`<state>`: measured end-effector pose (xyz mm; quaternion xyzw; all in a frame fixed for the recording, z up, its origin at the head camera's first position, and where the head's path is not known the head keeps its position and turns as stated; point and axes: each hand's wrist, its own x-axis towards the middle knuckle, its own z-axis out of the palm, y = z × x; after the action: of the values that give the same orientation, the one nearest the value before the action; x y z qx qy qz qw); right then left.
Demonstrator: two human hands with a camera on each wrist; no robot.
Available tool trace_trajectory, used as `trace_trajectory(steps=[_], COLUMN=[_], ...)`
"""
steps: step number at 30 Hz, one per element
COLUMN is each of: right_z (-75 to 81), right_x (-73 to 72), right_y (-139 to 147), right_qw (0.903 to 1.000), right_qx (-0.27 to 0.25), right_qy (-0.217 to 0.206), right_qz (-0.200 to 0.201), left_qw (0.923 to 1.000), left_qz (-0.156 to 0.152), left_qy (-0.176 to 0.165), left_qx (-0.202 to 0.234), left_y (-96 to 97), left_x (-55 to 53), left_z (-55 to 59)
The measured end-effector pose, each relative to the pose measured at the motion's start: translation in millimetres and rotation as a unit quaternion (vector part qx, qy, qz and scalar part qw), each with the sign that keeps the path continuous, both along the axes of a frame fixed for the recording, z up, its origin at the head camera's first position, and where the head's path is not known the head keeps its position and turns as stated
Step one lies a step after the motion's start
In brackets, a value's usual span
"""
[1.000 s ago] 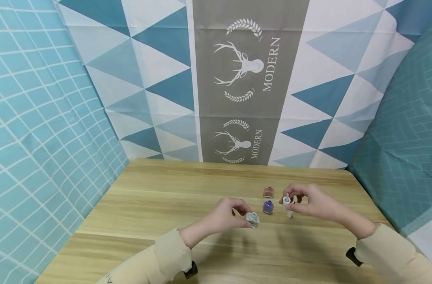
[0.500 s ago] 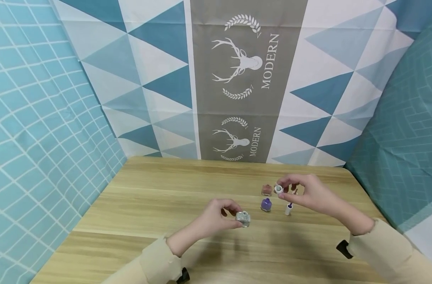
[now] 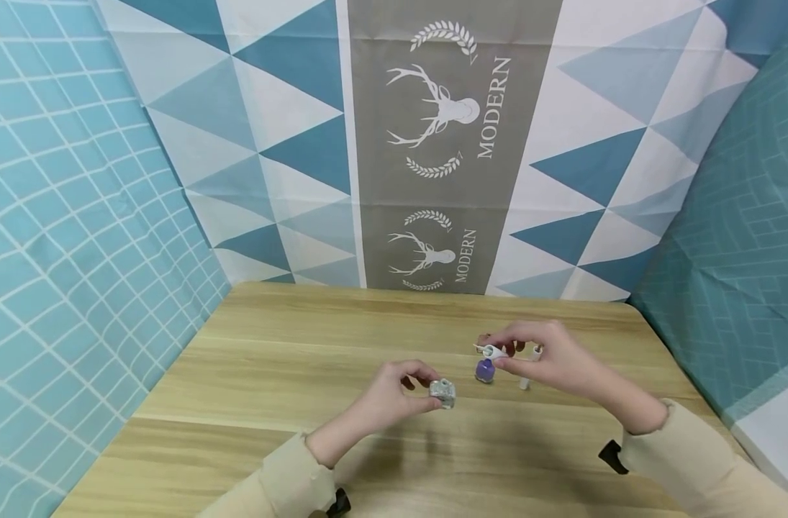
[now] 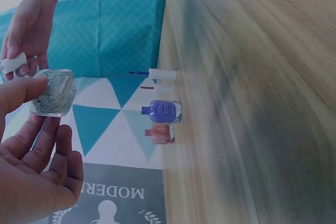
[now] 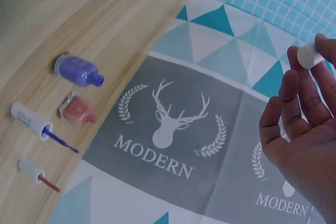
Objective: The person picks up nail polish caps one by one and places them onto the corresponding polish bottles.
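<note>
My left hand (image 3: 394, 404) pinches a small clear bottle of glitter nail polish (image 3: 442, 393) between thumb and fingers, held above the table with its uncapped neck up. Across from it, my right hand (image 3: 545, 354) pinches a white nail polish cap (image 3: 494, 352), whose brush points left toward the bottle. Cap and bottle are apart. In the right wrist view the cap shows only its blunt white end. Between and beyond the hands stands an uncapped purple nail polish bottle (image 3: 485, 371). Behind it, an uncapped pink nail polish bottle (image 5: 77, 110) is partly covered by my right fingers in the head view.
Two white caps stand on the wooden table (image 3: 290, 374) with brushes up: one with a purple brush (image 5: 62, 139), one with a reddish brush (image 5: 50, 184). A patterned cloth (image 3: 432, 144) hangs behind the table, with blue tiled cloth (image 3: 76, 252) at the left.
My right hand has moved up and left from beside the standing caps, tilting its cap until the brush points left. My left hand has shifted slightly left with the glitter bottle.
</note>
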<state>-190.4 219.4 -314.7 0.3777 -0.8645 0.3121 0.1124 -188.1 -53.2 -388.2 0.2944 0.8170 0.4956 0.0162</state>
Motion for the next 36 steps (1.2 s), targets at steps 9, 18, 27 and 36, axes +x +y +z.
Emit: trace_trajectory(steps=[9, 18, 27, 36], right_z=[0.8, 2.2, -1.1, -4.2], right_x=[3.5, 3.7, 3.8, 2.9], right_y=[-7.9, -14.8, -16.1, -16.6], right_qw=[0.9991, 0.9981, 0.9978, 0.9984], right_qx=[-0.004, -0.017, -0.025, -0.03], right_qy=[-0.028, -0.043, -0.051, -0.044], right_qz=[-0.031, -0.042, -0.033, -0.016], left_qw=[0.9995, 0.999, 0.9986, 0.998], left_qz=[0.016, 0.025, 0.026, 0.015], left_qy=[-0.009, -0.017, -0.022, -0.02], left_qx=[0.024, 0.033, 0.04, 0.058], left_y=[0.8, 2.4, 5.2, 9.6], left_x=[-5.0, -8.8, -8.5, -5.5], left_z=[1.0, 1.4, 1.2, 0.6])
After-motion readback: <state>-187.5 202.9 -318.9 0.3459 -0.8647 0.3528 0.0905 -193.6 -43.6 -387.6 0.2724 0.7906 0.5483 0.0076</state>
